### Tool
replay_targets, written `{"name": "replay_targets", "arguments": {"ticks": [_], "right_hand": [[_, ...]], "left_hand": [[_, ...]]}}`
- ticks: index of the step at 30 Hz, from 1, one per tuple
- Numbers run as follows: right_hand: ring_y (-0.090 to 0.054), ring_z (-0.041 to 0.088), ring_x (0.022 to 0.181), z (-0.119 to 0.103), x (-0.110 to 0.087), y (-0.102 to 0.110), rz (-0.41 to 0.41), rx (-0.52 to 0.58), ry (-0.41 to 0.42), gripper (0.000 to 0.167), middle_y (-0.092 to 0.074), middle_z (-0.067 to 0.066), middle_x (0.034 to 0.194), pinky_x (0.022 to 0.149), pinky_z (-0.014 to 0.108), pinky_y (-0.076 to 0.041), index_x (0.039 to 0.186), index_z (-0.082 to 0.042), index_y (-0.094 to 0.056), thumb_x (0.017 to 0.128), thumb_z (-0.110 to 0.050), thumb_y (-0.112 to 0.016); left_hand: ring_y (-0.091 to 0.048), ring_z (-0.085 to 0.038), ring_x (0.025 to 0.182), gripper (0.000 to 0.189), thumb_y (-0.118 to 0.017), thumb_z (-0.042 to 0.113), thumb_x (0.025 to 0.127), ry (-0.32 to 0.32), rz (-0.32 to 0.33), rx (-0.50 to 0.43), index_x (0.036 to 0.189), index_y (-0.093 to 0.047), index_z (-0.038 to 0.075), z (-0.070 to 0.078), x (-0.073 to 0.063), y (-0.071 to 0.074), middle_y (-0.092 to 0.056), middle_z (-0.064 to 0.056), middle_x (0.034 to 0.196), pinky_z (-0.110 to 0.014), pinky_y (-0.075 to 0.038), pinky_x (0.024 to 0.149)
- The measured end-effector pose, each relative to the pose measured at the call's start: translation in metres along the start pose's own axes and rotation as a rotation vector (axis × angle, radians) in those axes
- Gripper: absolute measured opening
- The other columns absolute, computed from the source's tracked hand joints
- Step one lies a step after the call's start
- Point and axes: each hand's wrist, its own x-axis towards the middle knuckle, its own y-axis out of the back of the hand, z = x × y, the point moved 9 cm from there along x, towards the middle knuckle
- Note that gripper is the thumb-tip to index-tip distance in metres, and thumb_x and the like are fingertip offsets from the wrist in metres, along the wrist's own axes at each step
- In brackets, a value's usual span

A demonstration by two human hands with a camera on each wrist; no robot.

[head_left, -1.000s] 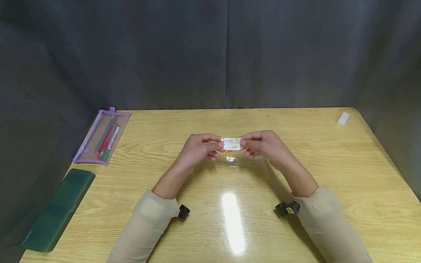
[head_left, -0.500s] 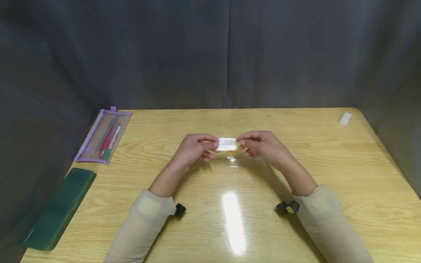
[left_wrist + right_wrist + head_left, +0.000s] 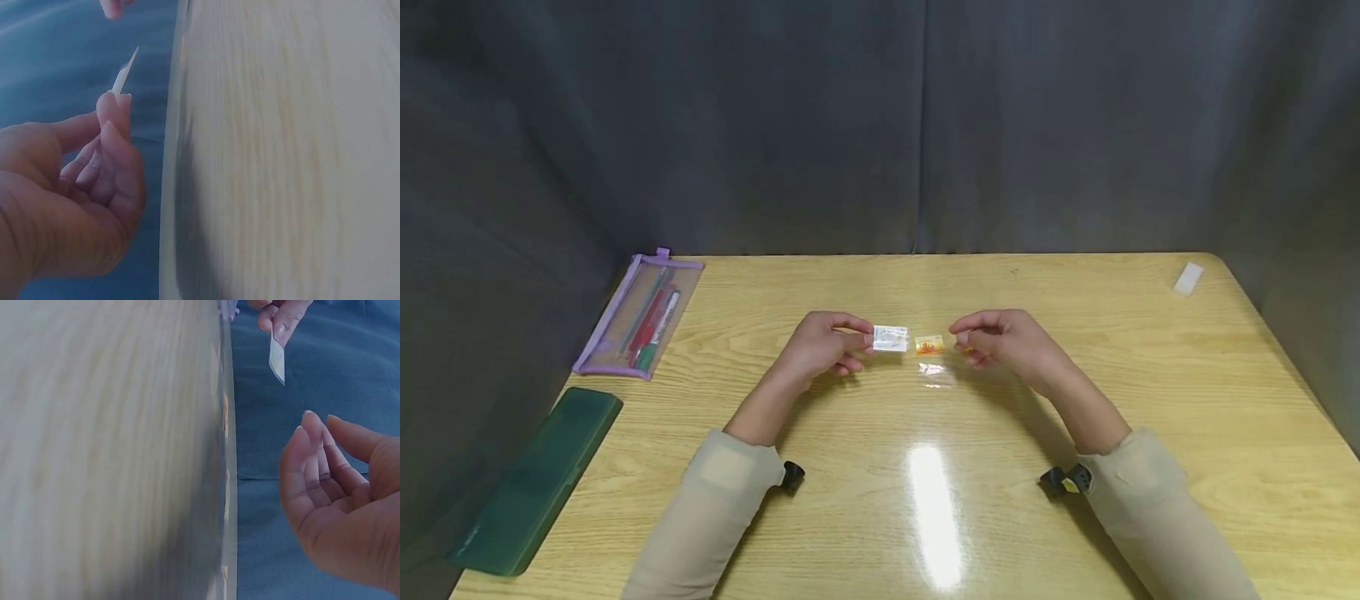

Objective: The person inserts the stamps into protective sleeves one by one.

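Observation:
My left hand (image 3: 823, 346) pinches a small flat white rectangle with faint print (image 3: 891, 338) by its left edge, between thumb and fingers. The left wrist view shows this white piece (image 3: 125, 75) edge-on, thin and tapering, above my fingertips. To the right of it, my right hand (image 3: 1011, 346) hovers over the table, fingers loosely bent. In the right wrist view its thumb and fingers (image 3: 300, 447) are apart, with nothing between them. A small orange and yellow printed piece (image 3: 929, 345) shows between my hands, and glossy clear film (image 3: 934, 375) lies just in front of it.
A purple-edged mesh pouch (image 3: 580, 367) with pens inside lies at the far left of the wooden table (image 3: 775, 533). Nearer me is a long dark green case (image 3: 538, 483). A white block (image 3: 1188, 278) sits by the back right corner. Dark curtain (image 3: 775, 125) hangs behind.
My left hand has moved left with the white piece, drawing it out of my right hand's fingers. The orange piece beneath has come into full view. The right hand has barely moved.

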Motion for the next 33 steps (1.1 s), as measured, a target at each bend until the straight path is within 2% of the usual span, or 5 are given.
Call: {"name": "replay_targets", "arguments": {"ticks": [11,19,25,28,33], "right_hand": [[-0.066,0.015,0.084,0.006,-0.002,0.004,-0.007,-0.013,0.017,0.035,-0.071,0.018,0.112,0.080,0.028,-0.060,0.131,0.006,-0.061,0.103,-0.016,-0.059],[-0.069,0.016,0.086,0.008,-0.003,0.011,0.007,-0.046,0.019,0.035,-0.071,0.022,0.119,0.083,0.032,-0.061,0.131,0.005,-0.061,0.104,-0.018,-0.058],[-0.071,0.022,0.090,0.012,-0.005,0.020,0.024,-0.073,0.006,0.037,-0.071,0.022,0.120,0.086,0.036,-0.062,0.131,0.001,-0.063,0.106,-0.025,-0.055],[-0.072,0.025,0.091,0.012,-0.007,0.024,0.030,-0.063,0.010,0.039,-0.070,0.024,0.119,0.086,0.036,-0.062,0.134,0.001,-0.062,0.107,-0.026,-0.054],[-0.073,0.025,0.094,0.009,-0.010,0.029,0.026,-0.035,0.022,0.041,-0.068,0.025,0.123,0.088,0.038,-0.062,0.137,0.002,-0.059,0.107,-0.025,-0.054]], "left_hand": [[-0.065,-0.011,0.055,0.021,-0.067,0.015,0.098,0.066,0.053,0.080,0.118,-0.071,0.008,-0.016,0.008,0.018,-0.078,-0.012,0.094,-0.023,-0.051,0.053],[-0.069,-0.012,0.056,0.023,-0.073,0.020,0.094,0.021,0.151,0.330,0.114,-0.075,0.008,-0.008,0.007,0.030,-0.077,-0.010,0.088,-0.027,-0.061,0.058],[-0.073,-0.015,0.065,0.034,-0.073,0.036,0.093,0.027,0.204,0.509,0.122,-0.074,0.019,-0.001,-0.001,0.037,-0.079,-0.003,0.092,-0.029,-0.053,0.059],[-0.073,-0.018,0.070,0.038,-0.072,0.043,0.093,-0.008,0.205,0.526,0.125,-0.072,0.023,0.005,-0.006,0.035,-0.078,-0.001,0.096,-0.031,-0.047,0.058],[-0.072,-0.022,0.090,0.041,-0.071,0.045,0.093,-0.100,0.214,0.453,0.127,-0.072,0.021,0.015,-0.015,0.028,-0.078,-0.001,0.105,-0.031,-0.048,0.067]]}}
